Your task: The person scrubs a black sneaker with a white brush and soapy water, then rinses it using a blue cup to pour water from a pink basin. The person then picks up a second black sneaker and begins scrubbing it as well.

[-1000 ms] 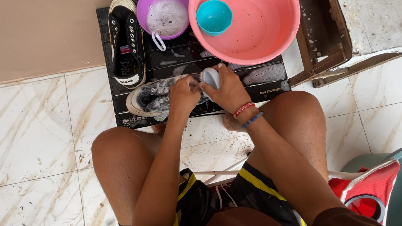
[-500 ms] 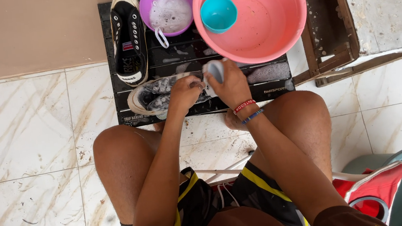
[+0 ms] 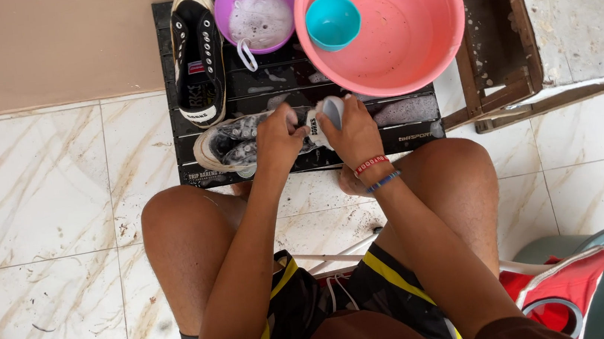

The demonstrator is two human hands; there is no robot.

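Head view, largest first: pink basin (image 3: 408,39) on black slatted mat (image 3: 418,135), small teal cup (image 3: 332,21) floating inside; purple bowl (image 3: 255,10) of suds just left of it; black sneaker (image 3: 197,53) lying sole-down at mat's left edge. Soapy sneaker (image 3: 236,143) on its side at mat's front, between the knees. Left hand (image 3: 278,138) curled around its middle, fingers closed on upper; right hand (image 3: 353,133) gripping heel end, fingers wrapped tight, red and blue bracelets (image 3: 375,171) at wrist.
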